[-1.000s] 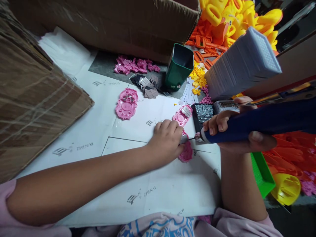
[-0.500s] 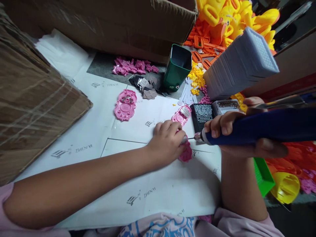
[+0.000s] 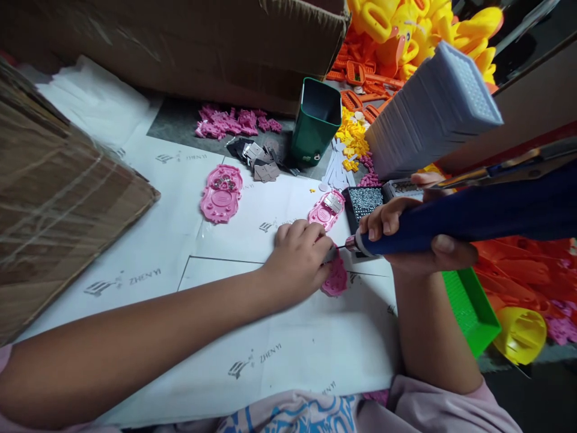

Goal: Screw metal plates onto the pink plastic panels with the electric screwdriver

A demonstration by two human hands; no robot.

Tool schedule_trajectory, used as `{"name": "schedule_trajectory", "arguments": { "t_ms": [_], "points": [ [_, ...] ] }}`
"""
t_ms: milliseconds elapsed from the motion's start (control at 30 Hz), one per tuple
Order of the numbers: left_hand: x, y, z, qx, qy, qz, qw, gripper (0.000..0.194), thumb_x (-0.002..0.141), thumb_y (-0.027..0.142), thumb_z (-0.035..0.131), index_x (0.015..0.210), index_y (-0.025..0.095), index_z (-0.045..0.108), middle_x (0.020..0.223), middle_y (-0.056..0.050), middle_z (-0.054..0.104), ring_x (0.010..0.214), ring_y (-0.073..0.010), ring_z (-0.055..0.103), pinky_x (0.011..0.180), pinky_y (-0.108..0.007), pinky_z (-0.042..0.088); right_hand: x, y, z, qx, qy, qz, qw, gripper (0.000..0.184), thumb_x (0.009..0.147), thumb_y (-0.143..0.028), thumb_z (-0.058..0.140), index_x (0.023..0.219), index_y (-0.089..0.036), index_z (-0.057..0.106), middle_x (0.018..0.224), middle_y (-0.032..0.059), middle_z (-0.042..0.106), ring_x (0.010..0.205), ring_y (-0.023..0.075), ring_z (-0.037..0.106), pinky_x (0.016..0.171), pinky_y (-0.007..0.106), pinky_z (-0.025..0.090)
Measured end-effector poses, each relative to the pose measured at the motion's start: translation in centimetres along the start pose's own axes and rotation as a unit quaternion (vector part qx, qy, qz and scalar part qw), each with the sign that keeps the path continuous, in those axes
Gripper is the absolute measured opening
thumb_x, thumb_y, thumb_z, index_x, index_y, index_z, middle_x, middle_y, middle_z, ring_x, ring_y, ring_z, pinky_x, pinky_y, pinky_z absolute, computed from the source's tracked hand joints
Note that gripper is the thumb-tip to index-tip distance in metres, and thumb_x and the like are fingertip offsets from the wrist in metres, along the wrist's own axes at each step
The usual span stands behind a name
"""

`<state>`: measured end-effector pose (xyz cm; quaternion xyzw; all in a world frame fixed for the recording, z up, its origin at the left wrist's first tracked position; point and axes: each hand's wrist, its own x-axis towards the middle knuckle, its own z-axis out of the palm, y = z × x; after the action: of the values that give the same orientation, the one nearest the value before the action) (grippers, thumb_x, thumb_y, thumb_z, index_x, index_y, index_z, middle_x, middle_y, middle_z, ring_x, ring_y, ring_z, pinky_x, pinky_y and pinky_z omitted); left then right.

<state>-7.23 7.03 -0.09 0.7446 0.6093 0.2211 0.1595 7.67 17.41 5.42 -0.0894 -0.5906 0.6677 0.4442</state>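
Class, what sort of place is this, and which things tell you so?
Probably an assembly workshop: the right hand holds a blue tool pointed at a pink shell, and loose pink parts lie heaped beyond.

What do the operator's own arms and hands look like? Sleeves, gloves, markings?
Both the left hand and right hand are ungloved, and the forearms are bare, with no watch or bracelet visible. The short, loose sleeves are pale pink, as is the shirt, which has a light-blue print on its front, only partly in frame.
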Motion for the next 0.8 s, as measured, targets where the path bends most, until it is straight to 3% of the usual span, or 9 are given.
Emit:
{"name": "schedule_trajectory", "arguments": {
  "t_ms": [600,800],
  "points": [
    [0.0,0.0,-0.1,-0.004,-0.002,0.0,1.0,0.023,0.085,0.034,0.059,0.101,0.018,0.063,0.109,-0.01,0.058,0.103,-0.0289,0.044,0.082,-0.042,0.032,0.2,-1.0,-0.2,-0.014,0.003,0.003,1.0,0.039,0.067,-0.039,0.067,0.104,-0.029,0.06,0.065,-0.0002,0.062,0.053,0.0196,0.058,0.053,0.038,0.049],
    [-0.2,-0.1,-0.1,-0.052,0.059,0.047,0.996,0.019,0.088,0.032,0.056,0.098,0.02,0.067,0.105,-0.006,0.062,0.101,-0.0255,0.046,0.086,-0.041,0.031,-0.1,-2.1,0.9,-0.02,0.022,-0.004,1.0,0.043,0.066,-0.045,0.066,0.106,-0.03,0.059,0.062,-0.0026,0.058,0.048,0.0183,0.054,0.05,0.038,0.047]
  ]
}}
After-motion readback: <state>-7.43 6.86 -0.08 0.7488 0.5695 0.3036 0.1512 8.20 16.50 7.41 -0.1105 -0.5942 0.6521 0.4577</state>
